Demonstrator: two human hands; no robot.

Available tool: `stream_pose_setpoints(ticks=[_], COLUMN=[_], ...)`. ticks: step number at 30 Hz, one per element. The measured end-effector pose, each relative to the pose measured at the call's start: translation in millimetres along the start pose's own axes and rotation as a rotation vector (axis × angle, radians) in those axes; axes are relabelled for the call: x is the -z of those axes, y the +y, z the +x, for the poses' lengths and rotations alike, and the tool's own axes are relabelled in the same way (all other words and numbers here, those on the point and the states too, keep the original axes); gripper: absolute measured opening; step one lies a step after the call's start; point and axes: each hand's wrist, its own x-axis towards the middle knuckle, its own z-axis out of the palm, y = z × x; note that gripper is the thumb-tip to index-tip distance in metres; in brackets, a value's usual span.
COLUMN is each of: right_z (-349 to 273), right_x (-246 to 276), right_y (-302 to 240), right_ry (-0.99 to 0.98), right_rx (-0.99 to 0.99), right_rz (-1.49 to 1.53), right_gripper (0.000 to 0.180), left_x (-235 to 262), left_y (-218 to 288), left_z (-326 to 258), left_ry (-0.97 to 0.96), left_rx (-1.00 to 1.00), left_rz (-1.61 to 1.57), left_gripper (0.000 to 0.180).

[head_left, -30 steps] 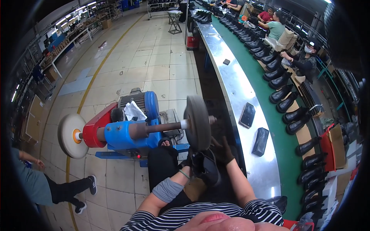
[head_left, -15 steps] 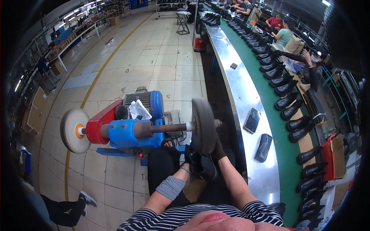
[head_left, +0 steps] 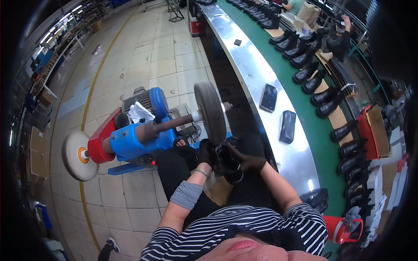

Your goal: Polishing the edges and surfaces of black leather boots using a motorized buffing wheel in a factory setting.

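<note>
Illumination is bright and even. Glare streaks the steel conveyor edge (head_left: pixel 261 74). Fisheye distortion bends straight lines; a black vignette fills the rim. The spinning wheel (head_left: pixel 210 112) shows slight blur.

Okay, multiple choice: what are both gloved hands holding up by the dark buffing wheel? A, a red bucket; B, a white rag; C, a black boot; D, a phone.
C: the left hand and right hand both grip a black boot just below the dark buffing wheel.
</note>
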Motion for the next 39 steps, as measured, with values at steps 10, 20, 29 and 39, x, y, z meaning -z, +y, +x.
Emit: stream_pose_setpoints(ticks=[10, 20, 29, 39], right_z=[-37.6, -5.1, -38.3, 47.3], right_x=[-30.4, -30.9, -78.4, -22.9], right_y=[9.6, -5.3, -81.6, -45.0], right_ry=[0.726, 0.543, 0.291, -0.017], right_rx=[-0.220, -0.237, -0.065, -0.115], right_rz=[0.400, 0.937, -1.230, -1.271], right_gripper=[0.058, 0.038, 0.094, 0.100], left_x=[-78.9, -44.7, -26.1, -21.9], left_y=[5.7, 18.0, -2.4, 20.7], left_z=[-38.5, 10.3, -33.7, -2.7], left_ry=[0.437, -0.099, -0.657, 0.066], left_rx=[0.137, 0.030, 0.081, -0.119], left_rz=[0.014, -0.245, -0.461, -0.219], left_gripper=[0.039, 0.058, 0.045, 0.057])
